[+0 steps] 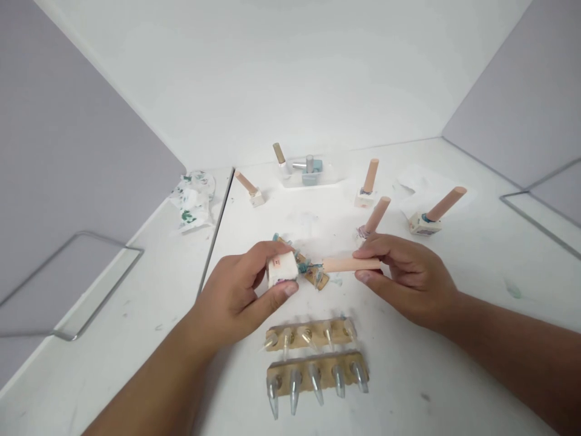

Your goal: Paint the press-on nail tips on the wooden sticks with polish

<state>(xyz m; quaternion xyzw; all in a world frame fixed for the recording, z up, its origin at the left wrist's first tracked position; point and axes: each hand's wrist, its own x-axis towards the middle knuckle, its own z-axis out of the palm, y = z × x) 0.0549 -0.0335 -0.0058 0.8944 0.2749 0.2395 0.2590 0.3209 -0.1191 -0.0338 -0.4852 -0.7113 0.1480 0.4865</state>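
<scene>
My left hand (249,284) grips a white square nail polish bottle (282,270), tipped on its side with the neck to the right. Teal polish coats the neck. Between the thumb and fingers of my right hand (403,275) is a long peach brush cap (349,264), held level. Its teal-stained brush end is at the bottle's mouth; whether the tip is inside I cannot tell. Beneath them lies a cardboard strip (318,278) with teal-painted nail tips, partly hidden. Nearer me are a strip of clear nail tips (306,335) and one of silvery nail tips (315,384).
Several capped polish bottles stand around, including one at the back left (256,197) and one at the right (425,223). A clear tray (329,177) holds more bottles at the back. Stained crumpled tissue (193,200) lies left; side panels flank the table.
</scene>
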